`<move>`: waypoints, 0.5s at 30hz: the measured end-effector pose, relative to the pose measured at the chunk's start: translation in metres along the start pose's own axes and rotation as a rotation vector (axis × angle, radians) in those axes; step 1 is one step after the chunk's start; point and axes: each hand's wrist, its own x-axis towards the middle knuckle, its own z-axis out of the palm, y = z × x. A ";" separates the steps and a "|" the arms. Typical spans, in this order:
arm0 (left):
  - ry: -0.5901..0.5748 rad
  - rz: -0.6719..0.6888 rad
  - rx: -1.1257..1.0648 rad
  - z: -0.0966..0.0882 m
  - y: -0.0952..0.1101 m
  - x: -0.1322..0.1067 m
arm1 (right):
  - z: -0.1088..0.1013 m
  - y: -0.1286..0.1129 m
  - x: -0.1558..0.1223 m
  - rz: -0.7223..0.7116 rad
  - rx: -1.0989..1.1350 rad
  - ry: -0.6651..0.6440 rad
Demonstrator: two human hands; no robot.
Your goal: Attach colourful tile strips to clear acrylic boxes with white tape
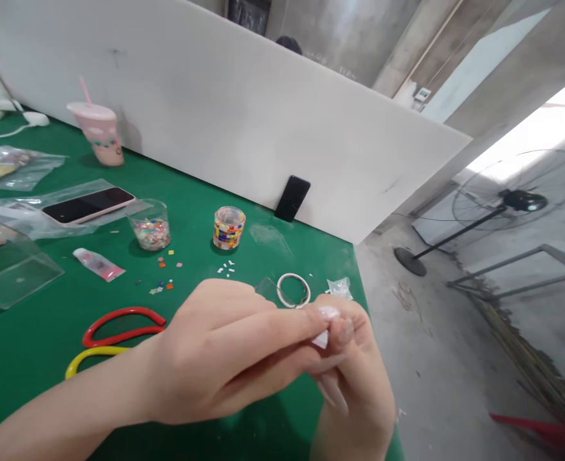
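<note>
My left hand (224,355) reaches across from the left with its fingers pressed together in a pinch. My right hand (356,384) meets it from below, fingers curled. Between the fingertips of both hands sits a small white piece (321,339), too small to name. Just beyond the hands a thin white ring (293,289) lies on the green table (32,339), next to small clear plastic bags (340,287).
A mosaic-tiled cup (229,227), a clear cup of coloured bits (150,224), loose tiles (167,269), a pink tube (98,264), a phone (88,205), red (123,323) and yellow (93,358) loops, a clear box (8,272), a pink drink cup (100,131). White divider behind. A fan (512,202) stands right.
</note>
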 end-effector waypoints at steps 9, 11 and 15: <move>0.021 0.011 0.100 -0.002 0.004 -0.004 | -0.008 -0.002 0.004 0.058 -0.020 -0.114; 0.072 0.018 0.097 0.003 0.005 -0.008 | -0.006 -0.004 0.006 0.054 -0.029 -0.123; 0.034 -0.005 0.148 0.002 0.009 -0.008 | -0.001 -0.004 0.007 0.026 -0.008 -0.114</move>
